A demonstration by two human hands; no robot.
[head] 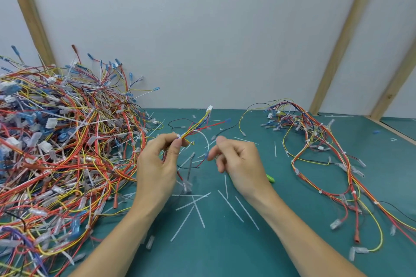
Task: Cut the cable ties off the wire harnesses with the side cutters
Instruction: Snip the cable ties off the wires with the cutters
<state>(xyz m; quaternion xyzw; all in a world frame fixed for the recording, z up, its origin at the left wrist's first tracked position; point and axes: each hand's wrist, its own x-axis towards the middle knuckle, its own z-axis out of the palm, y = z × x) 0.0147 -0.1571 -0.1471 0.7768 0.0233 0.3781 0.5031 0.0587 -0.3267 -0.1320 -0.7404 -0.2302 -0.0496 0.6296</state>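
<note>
My left hand (157,171) pinches a small wire harness (198,126) of red, yellow, blue and white wires between thumb and fingers, right at a white cable tie (179,136). The harness fans up and away to a white connector (209,109). My right hand (240,164) hovers just right of it with its fingers curled. The green handle end of the side cutters (270,179) pokes out at that hand's outer edge. The rest of the tool is hidden in the palm.
A big tangled pile of harnesses (56,141) fills the left of the green mat (225,249). A smaller group of harnesses (326,153) lies at the right. Several cut white tie strips (195,207) litter the mat between my arms. A white wall with wooden battens (337,51) stands behind.
</note>
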